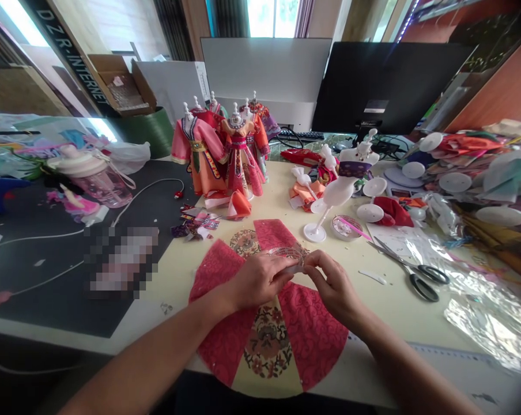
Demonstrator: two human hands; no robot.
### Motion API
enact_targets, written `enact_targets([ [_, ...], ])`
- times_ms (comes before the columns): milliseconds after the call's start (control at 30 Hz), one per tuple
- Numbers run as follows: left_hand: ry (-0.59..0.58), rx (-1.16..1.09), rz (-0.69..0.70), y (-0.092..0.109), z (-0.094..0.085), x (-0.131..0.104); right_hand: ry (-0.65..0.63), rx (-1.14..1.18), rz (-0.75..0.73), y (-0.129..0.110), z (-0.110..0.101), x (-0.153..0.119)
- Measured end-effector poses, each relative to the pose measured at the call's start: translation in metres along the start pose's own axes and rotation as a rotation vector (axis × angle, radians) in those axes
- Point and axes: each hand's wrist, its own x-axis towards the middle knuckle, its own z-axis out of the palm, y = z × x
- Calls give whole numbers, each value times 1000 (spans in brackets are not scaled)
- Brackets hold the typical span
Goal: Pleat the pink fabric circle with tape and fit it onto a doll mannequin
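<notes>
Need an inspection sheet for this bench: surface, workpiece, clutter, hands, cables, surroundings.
Surface: cream tabletop, dark mat at left; small offcuts on both.
Spills: nothing seen.
Workpiece: round red-and-floral paneled fabric, pale strip near its center.
Clutter: fabric scraps, black-handled scissors lying open, clear plastic, pink-tinted tumbler.
Left hand: over the fabric, fingers on the strip.
Right hand: fingertips pinched at the strip's right end.
Cables: white cable across the mat; black cables behind.
Surroundings: robed miniature dress forms, two monitors, open cardboard box.
</notes>
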Motion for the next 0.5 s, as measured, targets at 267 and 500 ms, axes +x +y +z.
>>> enact_targets([
  [267, -5, -15, -37, -3, 3, -2, -5, -24, 4, 2, 3, -1],
  [500, -4, -43, -36, -1, 2, -1, 43, -108, -107, 3, 3, -3],
])
